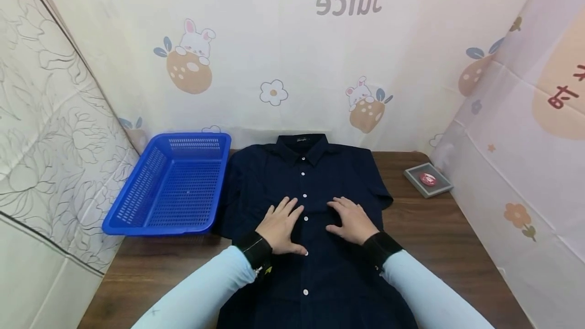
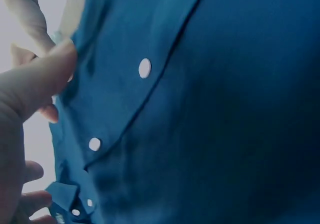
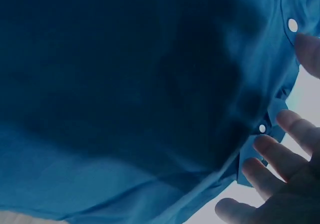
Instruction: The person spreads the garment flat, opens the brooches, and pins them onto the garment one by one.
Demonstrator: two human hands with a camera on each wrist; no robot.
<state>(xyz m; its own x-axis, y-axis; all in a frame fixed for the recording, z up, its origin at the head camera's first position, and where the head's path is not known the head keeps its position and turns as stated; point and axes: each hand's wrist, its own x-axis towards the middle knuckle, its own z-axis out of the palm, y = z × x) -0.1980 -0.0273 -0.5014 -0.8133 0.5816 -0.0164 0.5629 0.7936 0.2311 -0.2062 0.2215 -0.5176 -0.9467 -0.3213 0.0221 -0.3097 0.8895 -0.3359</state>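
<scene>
– How many garments lie before you?

– One: a dark navy, short-sleeved cloth shirt (image 1: 322, 263), front up on the brown wood-grain table (image 1: 448, 253), its collar at the far edge. You can count six round white buttons (image 1: 305, 219) down its front in the head view.

– And your hands?

– Two, both over the shirt's middle, one on each side of the button line. Your left hand (image 1: 281, 227) is spread, its thumb reaching toward a button. Your right hand (image 1: 354, 220) is spread too, its fingers slightly bent. Neither pinches anything; whether your palms touch the cloth, I cannot tell. You wear two black wrist bands (image 1: 381, 250), one per wrist, and two pale blue sleeves (image 1: 201, 286).

– What else is beside you?

– One blue perforated plastic basket (image 1: 187, 192) just left of the shirt. Well to the right, one grey square dish (image 1: 441, 183) bears one red round piece (image 1: 428, 179).
</scene>
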